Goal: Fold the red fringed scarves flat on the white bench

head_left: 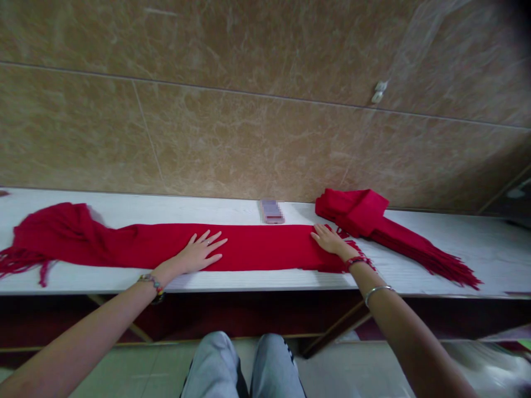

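Pressing scarf (pixel 261 247) flat, left hand (pixel 199 253) fingers spread, right hand (pixel 331 241) fingers closer together; even pressure should be avoiding creases.

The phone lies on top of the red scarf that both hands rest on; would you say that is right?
Not quite: the head view shows the phone on the white table, between the red scarf and the wall. The left hand and right hand do rest on that scarf.
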`<state>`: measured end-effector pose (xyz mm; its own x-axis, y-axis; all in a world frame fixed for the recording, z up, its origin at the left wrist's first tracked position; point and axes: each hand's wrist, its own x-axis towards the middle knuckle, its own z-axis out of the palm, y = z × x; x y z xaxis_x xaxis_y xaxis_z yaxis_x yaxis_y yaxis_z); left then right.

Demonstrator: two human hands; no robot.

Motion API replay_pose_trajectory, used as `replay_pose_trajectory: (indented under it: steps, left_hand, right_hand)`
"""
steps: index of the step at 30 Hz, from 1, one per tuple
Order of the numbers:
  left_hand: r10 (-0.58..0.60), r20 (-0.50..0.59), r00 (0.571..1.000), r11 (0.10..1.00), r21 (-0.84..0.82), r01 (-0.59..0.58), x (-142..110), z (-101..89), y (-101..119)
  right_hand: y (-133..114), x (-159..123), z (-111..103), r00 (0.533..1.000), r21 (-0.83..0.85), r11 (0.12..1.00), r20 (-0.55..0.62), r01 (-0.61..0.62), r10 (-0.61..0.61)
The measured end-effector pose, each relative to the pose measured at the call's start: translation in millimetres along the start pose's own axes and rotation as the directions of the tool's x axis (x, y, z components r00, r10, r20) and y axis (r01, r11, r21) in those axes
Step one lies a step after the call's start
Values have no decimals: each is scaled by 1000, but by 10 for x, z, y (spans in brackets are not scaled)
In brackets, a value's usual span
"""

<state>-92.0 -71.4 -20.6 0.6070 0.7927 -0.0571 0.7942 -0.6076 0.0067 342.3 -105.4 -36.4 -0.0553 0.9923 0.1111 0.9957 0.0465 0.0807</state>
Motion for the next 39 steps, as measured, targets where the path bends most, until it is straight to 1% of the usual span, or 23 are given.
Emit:
replay_pose_trajectory:
  steps: [1, 2, 3, 4, 6, 8, 10, 12, 15, 17, 19, 21, 23, 24, 26, 27, 29, 32, 33, 34, 36, 38, 39]
  left_hand:
    - [1, -1, 1000, 1000, 3, -1, 1, -5, 3]
    - [3, -2, 1000, 1000, 4, -3, 2, -7, 3]
    - [7, -5, 1000, 1000, 1, -7, 4, -5, 1]
    - [11, -8, 1000, 1000, -3, -11, 6, 0, -2]
    - [13, -11, 1000, 1000, -15, -13, 9, 15, -4]
    - [10, -13, 1000, 1000, -27, -11, 6, 27, 6]
    - [14, -9, 1000, 999, -42, -15, -3, 25, 16]
    - [28, 14, 999, 997, -67, -27, -16, 2, -4]
    - [21, 57, 998, 996, -92, -16, -62, -67, -127]
    - [-19, 34, 999, 996, -82, 22, -119, -111, -247]
    - [-35, -2, 999, 997, -64, 35, -191, -126, -349]
    - [3, 1, 1000, 998, -55, -3, -261, -112, -404]
    - [41, 39, 998, 998, -57, -38, -308, -98, -422]
    - [51, 58, 997, 997, -61, -48, -315, -103, -426]
    - [73, 81, 994, 995, -71, -67, -281, -155, -443]
    - [96, 81, 992, 993, -75, -89, -233, -200, -459]
    - [143, 40, 989, 987, -77, -140, -75, -304, -497]
    - [186, -55, 981, 978, -85, -190, 292, -416, -511]
    - [188, -67, 980, 975, -105, -195, 430, -428, -495]
    - [185, -64, 981, 972, -133, -192, 566, -427, -468]
    - [168, -32, 985, 967, -189, -171, 815, -398, -394]
    - [150, 8, 989, 964, -222, -145, 1009, -356, -317]
    - [148, 24, 989, 963, -231, -139, 1082, -338, -286]
  right_hand:
    - [35, -25, -38, 999, 3, 1000, -27, -29, 29]
    - [3, -46, -84, 997, 15, 999, -65, -36, 37]
    - [-96, -64, -134, 994, 37, 999, -106, -21, 25]
    - [-252, -79, -180, 988, 67, 998, -152, 20, -10]
    - [-671, -111, -247, 967, 140, 967, -168, 213, -189]
    - [-1089, -158, -268, 921, 166, 909, -150, 383, -361]
    - [-1369, -216, -248, 892, 174, 875, -108, 451, -438]
    - [-1472, -258, -204, 890, 180, 872, -70, 455, -450]
    - [-1453, -242, -169, 898, 186, 881, -15, 434, -440]
    - [-1480, -196, -213, 905, 193, 891, 32, 411, -424]
    - [-1614, -161, -319, 903, 212, 885, 26, 414, -429]
    - [-1839, -159, -456, 874, 249, 842, -38, 478, -485]
    - [-2089, -190, -583, 818, 270, 775, -100, 571, -567]
    - [-2202, -212, -631, 791, 264, 750, -112, 607, -601]
    - [-2375, -259, -688, 756, 204, 730, -104, 652, -647]
    - [-2433, -280, -697, 746, 159, 730, -93, 665, -659]
    - [-2506, -311, -684, 741, 72, 737, -83, 672, -667]
    - [-2554, -324, -634, 748, -17, 755, -118, 656, -653]
    - [-2564, -321, -620, 745, -46, 754, -132, 655, -654]
    - [-2572, -316, -610, 732, -77, 745, -143, 663, -666]
    - [-2583, -302, -599, 686, -137, 703, -153, 698, -711]
    - [-2589, -292, -597, 645, -175, 667, -170, 724, -745]
    - [-2590, -288, -596, 635, -186, 661, -186, 727, -750]
